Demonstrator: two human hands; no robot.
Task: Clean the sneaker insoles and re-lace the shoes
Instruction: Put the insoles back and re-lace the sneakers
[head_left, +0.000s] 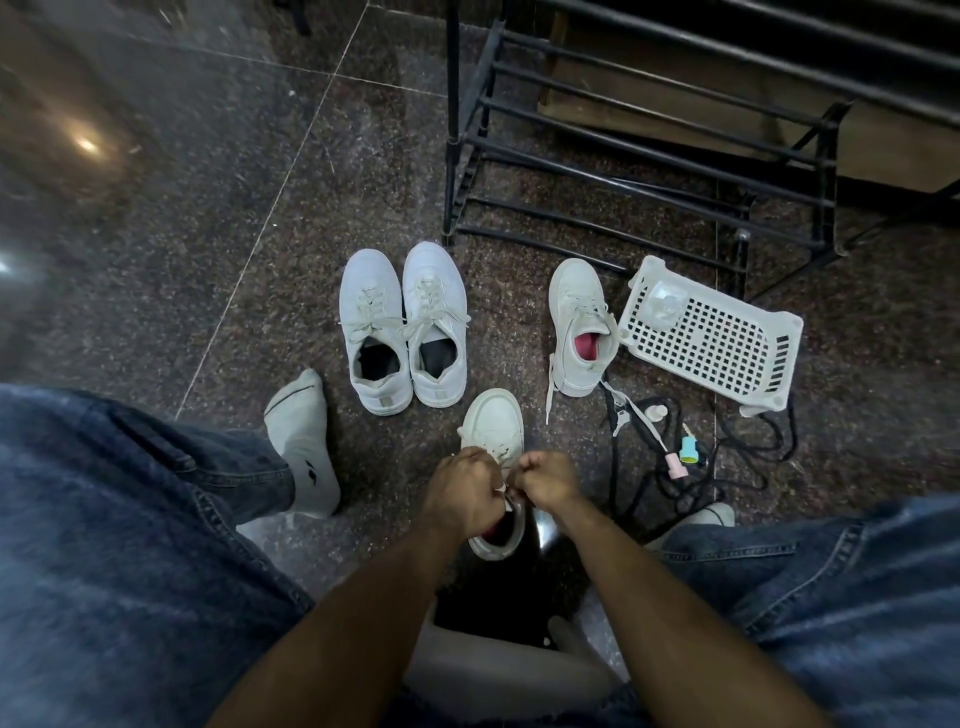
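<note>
Left of the sneaker (493, 431) being laced, a socked foot (301, 447) rests on the floor; beyond it stands a laced white pair (402, 327). Over the sneaker, the left hand (465, 491) and right hand (550, 480) each have their grip clamped on lace, seemingly tying. Next, likely pull the knot snug. Right of it lie its mate (582, 327), a basket (711, 338) and cables (691, 467).

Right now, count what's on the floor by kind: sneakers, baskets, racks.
Sneakers: 4
Baskets: 1
Racks: 1
Total: 6
</note>
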